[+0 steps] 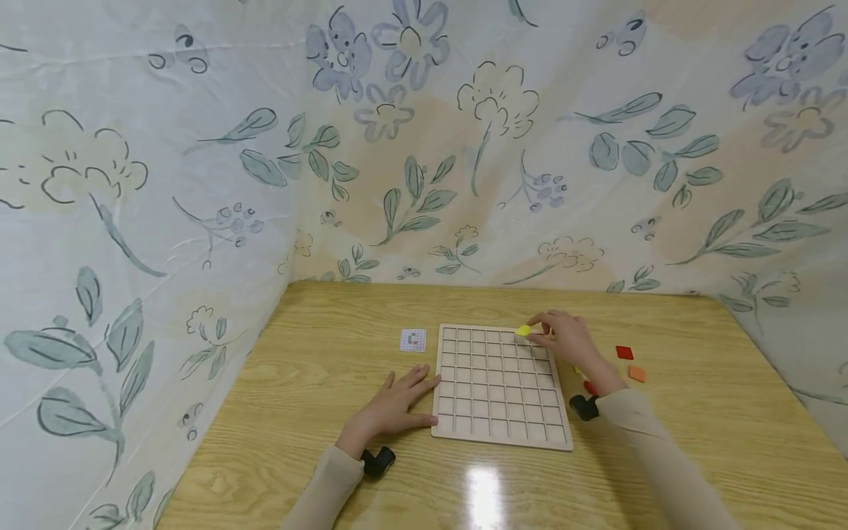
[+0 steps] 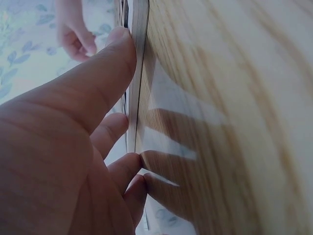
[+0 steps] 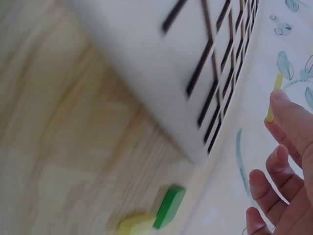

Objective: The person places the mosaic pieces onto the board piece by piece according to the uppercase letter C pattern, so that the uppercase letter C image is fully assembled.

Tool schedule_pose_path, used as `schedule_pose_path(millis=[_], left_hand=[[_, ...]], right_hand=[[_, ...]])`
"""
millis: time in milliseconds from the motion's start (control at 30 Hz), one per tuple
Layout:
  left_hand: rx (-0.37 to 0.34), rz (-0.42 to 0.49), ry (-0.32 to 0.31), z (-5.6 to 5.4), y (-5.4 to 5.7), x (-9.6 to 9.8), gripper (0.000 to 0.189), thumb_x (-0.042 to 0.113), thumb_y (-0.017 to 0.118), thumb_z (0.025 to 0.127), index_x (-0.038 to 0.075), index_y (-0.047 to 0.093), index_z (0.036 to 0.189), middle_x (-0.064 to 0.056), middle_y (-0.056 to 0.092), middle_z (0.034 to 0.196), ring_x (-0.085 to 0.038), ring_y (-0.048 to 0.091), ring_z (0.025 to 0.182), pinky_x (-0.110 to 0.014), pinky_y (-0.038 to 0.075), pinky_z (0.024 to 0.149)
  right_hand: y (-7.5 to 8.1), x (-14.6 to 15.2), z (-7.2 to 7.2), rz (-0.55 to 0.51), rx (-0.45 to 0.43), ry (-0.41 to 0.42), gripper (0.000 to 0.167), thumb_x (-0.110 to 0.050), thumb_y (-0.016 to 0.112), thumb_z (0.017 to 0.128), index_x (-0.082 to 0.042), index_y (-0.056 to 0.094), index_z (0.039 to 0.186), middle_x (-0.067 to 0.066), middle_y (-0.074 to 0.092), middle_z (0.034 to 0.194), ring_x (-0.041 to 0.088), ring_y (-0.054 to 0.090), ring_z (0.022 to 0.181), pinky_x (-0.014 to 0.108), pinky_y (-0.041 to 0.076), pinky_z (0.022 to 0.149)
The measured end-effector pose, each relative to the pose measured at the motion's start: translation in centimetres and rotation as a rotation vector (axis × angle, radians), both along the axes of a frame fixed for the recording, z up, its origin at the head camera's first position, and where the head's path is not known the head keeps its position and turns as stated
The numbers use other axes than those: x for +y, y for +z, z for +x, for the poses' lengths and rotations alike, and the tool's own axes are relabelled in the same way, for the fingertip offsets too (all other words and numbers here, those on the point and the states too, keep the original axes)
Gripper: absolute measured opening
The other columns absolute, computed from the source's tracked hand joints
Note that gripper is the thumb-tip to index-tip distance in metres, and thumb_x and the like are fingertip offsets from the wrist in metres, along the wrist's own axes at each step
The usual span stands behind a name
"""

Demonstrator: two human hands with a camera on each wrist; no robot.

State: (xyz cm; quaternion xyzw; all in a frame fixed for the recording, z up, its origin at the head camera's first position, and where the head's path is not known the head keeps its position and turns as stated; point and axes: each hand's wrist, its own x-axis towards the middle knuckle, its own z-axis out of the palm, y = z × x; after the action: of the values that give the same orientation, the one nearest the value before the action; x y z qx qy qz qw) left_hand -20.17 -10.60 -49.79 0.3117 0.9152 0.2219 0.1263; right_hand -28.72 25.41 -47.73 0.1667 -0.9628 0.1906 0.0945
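Note:
A square wooden board [image 1: 498,383] with a grid of shallow compartments lies flat on the table. At its far edge, my right hand [image 1: 568,340] pinches a small yellow tile [image 1: 523,330] between thumb and index finger, over the back row. In the right wrist view the tile [image 3: 279,82] stands on edge between the fingertips, and the other fingers curl loosely. My left hand [image 1: 392,406] rests on the table at the board's left side, fingers spread. The left wrist view has its thumb [image 2: 120,46] and fingertips against the board's side [image 2: 139,63].
A small card [image 1: 413,340] with a printed grid lies left of the board. To the right are a red tile [image 1: 624,352], an orange tile [image 1: 637,374] and another red tile [image 1: 590,386] by my wrist. A green tile [image 3: 169,206] touches a yellow one [image 3: 137,224] beside the board.

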Motion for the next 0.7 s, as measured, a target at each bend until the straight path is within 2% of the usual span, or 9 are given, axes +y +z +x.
schedule_pose_path(millis=[267, 433, 700], left_hand=[[-0.006, -0.002, 0.000, 0.1, 0.3, 0.1, 0.072, 0.051, 0.055, 0.088, 0.020, 0.028, 0.147, -0.009, 0.015, 0.155, -0.028, 0.011, 0.143, -0.059, 0.004, 0.111], [-0.002, 0.002, -0.003, 0.1, 0.3, 0.2, 0.072, 0.050, 0.056, 0.088, 0.019, 0.028, 0.147, -0.010, 0.017, 0.155, -0.029, 0.013, 0.142, -0.059, 0.006, 0.111], [-0.003, 0.011, -0.006, 0.4, 0.8, 0.2, 0.072, 0.047, 0.057, 0.088, 0.017, 0.030, 0.147, -0.012, 0.017, 0.154, -0.031, 0.014, 0.142, -0.060, 0.006, 0.111]], right_hand=[[0.1, -1.7, 0.0, -0.003, 0.008, 0.042, 0.025, -0.031, 0.069, 0.083, -0.015, 0.068, 0.103, -0.005, 0.046, 0.070, 0.014, 0.041, 0.067, 0.046, 0.030, 0.072], [0.1, -2.6, 0.1, -0.039, 0.002, 0.049, 0.024, -0.028, 0.071, 0.082, -0.013, 0.069, 0.101, -0.004, 0.046, 0.068, 0.014, 0.041, 0.065, 0.049, 0.030, 0.073], [0.0, -3.9, 0.2, -0.059, -0.041, 0.045, 0.024, -0.030, 0.070, 0.083, -0.014, 0.069, 0.101, -0.006, 0.046, 0.065, 0.012, 0.037, 0.058, 0.041, 0.026, 0.069]])
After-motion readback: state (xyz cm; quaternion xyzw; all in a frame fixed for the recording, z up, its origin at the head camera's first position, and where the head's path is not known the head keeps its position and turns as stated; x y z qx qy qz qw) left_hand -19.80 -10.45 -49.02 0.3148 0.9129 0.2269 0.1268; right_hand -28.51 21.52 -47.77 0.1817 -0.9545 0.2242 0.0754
